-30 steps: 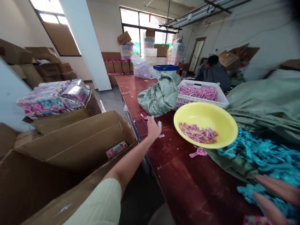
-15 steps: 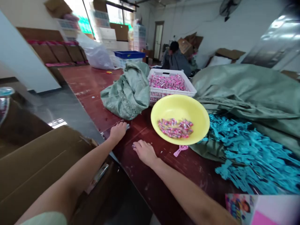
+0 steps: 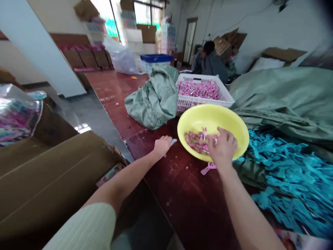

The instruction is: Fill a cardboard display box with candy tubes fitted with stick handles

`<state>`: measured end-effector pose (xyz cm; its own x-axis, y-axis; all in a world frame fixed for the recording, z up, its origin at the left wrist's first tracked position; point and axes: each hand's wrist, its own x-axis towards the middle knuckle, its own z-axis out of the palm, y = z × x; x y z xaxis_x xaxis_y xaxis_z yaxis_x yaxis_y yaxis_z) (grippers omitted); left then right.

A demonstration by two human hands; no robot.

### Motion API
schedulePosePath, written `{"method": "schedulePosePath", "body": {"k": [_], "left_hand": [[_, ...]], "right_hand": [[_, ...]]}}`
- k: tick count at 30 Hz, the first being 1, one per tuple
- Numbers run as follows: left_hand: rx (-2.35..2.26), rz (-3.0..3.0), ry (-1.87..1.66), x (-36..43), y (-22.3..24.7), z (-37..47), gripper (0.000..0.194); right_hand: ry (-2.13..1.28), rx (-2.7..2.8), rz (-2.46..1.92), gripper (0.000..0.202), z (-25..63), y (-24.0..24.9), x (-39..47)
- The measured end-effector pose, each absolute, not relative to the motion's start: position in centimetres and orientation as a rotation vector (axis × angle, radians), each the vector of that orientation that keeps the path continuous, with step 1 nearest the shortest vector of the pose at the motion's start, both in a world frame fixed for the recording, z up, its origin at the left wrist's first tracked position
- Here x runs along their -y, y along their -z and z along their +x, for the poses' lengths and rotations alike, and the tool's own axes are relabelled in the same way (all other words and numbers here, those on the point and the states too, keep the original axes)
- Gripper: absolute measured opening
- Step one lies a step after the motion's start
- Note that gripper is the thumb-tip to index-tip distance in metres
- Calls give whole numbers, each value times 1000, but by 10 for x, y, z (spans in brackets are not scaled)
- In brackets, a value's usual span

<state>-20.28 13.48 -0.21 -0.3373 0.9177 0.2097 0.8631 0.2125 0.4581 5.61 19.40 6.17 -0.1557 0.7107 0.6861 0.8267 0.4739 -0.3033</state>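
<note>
My left hand (image 3: pixel 162 146) is closed, low over the dark red table. A small pale blue piece (image 3: pixel 173 141) sticks out past its fingertips; its kind is not clear. My right hand (image 3: pixel 223 145) reaches into the yellow basin (image 3: pixel 239 126), thumb and fingers apart, over the small pink wrapped pieces (image 3: pixel 196 141) at the bottom. Whether the fingertips touch those pieces cannot be made out. Under the basin's near edge a flat pink plastic piece (image 3: pixel 208 168) lies on the table.
Behind the basin stands a white crate (image 3: pixel 226 100) of similar pink pieces, beside a crumpled green sack (image 3: pixel 156 100). Turquoise plastic pieces (image 3: pixel 291 177) are heaped at right. Cardboard boxes (image 3: pixel 52 173) stand left of the table edge. A person (image 3: pixel 208 57) sits farther back.
My right hand has left the tabletop and moved right into the yellow basin. My left hand has shifted right along the table, still closed. The view has turned somewhat left.
</note>
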Motion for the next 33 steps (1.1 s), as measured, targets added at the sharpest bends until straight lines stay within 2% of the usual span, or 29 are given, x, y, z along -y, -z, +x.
{"method": "schedulePosePath", "body": {"k": [4, 8, 12, 17, 20, 25, 29, 33], "left_hand": [[-2367, 1342, -1161, -149, 18, -181, 22], [-2173, 1102, -1468, -135, 25, -182, 18], [-1887, 991, -1688, -111, 31, -171, 19], [-1635, 651, -1879, -94, 30, -158, 45], [-1525, 453, -1921, -81, 19, -155, 54], [-1403, 346, -1964, -53, -12, -134, 51], [-1457, 529, -2018, -44, -42, -116, 56], [-1727, 792, -1898, -52, -43, -97, 51]], "right_hand": [[-49, 2357, -863, 43, 3, -14, -118], [-215, 2543, -1087, 54, -50, 31, -94], [-298, 2635, -1123, 57, -71, 37, -109], [-278, 2700, -1057, 51, -63, 24, -106], [-287, 2757, -947, 46, -50, 13, -99], [-310, 2804, -805, 37, -18, -28, -87], [-328, 2677, -920, 23, 14, -83, -103], [-367, 2422, -1292, 35, 48, -121, -165]]}}
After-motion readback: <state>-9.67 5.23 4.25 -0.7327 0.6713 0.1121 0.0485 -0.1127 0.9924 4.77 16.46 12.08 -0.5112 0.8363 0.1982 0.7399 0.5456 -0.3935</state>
